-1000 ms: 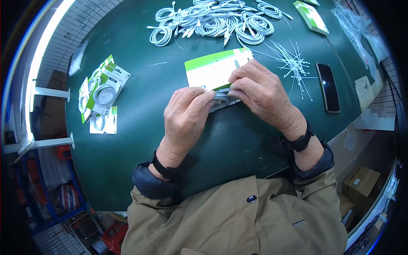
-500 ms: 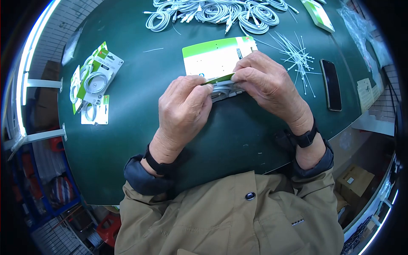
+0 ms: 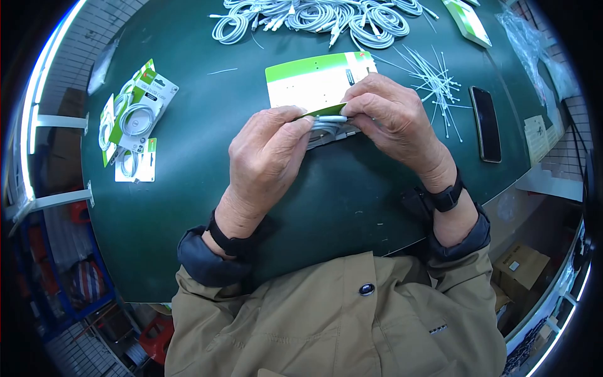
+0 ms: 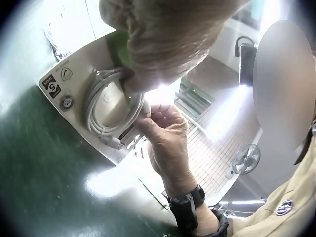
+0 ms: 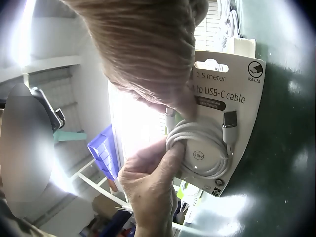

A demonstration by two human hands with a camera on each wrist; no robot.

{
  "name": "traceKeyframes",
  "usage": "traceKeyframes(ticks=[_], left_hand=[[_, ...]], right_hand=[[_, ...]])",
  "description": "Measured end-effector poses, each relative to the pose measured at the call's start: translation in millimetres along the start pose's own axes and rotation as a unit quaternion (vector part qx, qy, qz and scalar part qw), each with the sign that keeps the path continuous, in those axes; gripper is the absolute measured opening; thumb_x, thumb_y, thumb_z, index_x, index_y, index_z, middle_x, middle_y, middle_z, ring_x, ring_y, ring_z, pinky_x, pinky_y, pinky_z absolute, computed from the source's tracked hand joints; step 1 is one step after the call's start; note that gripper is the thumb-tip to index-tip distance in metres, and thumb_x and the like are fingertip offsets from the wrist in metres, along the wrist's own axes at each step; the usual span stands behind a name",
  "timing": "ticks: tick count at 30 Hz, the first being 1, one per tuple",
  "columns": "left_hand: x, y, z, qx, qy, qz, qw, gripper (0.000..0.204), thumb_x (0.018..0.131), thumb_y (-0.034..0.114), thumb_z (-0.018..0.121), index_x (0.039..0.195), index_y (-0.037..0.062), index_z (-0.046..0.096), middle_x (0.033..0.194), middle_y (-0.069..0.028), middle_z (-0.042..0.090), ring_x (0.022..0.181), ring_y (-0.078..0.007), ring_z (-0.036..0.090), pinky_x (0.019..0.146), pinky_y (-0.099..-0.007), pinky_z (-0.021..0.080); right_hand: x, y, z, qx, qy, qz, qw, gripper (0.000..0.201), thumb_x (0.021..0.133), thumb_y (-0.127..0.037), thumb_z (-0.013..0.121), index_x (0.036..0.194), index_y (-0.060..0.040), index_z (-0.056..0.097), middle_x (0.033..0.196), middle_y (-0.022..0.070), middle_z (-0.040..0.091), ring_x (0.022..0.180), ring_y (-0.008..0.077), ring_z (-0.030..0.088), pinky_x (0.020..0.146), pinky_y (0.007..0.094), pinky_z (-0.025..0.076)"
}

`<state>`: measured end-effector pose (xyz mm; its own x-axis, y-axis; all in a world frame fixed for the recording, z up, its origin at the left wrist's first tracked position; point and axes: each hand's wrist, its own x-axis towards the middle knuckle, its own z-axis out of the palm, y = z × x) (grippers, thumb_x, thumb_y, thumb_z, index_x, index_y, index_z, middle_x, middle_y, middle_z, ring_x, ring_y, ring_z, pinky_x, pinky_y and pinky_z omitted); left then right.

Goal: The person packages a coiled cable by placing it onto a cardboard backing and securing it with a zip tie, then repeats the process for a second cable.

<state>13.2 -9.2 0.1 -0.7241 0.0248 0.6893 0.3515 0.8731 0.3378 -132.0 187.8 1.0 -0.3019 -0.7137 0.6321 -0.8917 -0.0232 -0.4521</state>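
Observation:
A white packaging card [image 5: 247,79] is held up on edge between both hands, its printed face toward the person. On that face sits a coiled white USB-C cable [image 5: 195,129], with a plug [image 5: 230,127] lying along one side. My left hand [image 3: 257,154] pinches the card and coil at the left, thumb over the cable. At the other end my right hand [image 3: 396,119] pinches the card's upper edge beside the other plug [image 3: 331,118], fingertips close to it. Right behind the held card shows a green-and-white printed panel [image 3: 308,85].
Coiled white cables [image 3: 320,22] pile up at the table's far side. White cable ties [image 3: 433,81] and a phone [image 3: 485,122] lie to the right. Several carded cables [image 3: 151,94] sit at the left. A green-and-white stack [image 3: 468,24] and clear plastic film [image 3: 524,50] are at the far right.
The head view has shifted slightly. Both hands keep hold of the card. The right fingertips have moved a little along its edge, and more of the plug shows between the hands.

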Motion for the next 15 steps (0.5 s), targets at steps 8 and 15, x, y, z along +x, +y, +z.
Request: traceKeyframes(ticks=[8,15], left_hand=[[-0.2,-2.6,6.1,0.004,0.009,0.007,1.0,0.024,0.077,-0.01,0.082,0.098,0.0002,0.076,0.099,-0.0146,0.074,0.086,-0.0285,0.074,0.072,-0.0361,0.06],[0.0,-3.8,10.3,0.02,0.009,0.012,1.0,0.026,0.077,-0.007,0.081,0.1,0.002,0.076,0.095,-0.0132,0.071,0.084,-0.0297,0.071,0.071,-0.0382,0.057]], right_hand=[[-0.6,-3.3,6.0,-0.032,0.023,0.006,0.999,0.023,0.075,0.002,0.082,0.091,-0.0076,0.069,0.092,0.0054,0.07,0.089,0.0274,0.07,0.075,0.038,0.059],[2.1,-5.4,2.3,-0.051,-0.01,0.011,0.999,0.019,0.077,-0.002,0.081,0.092,-0.0067,0.069,0.097,0.0059,0.069,0.093,0.0279,0.069,0.078,0.0389,0.058]])
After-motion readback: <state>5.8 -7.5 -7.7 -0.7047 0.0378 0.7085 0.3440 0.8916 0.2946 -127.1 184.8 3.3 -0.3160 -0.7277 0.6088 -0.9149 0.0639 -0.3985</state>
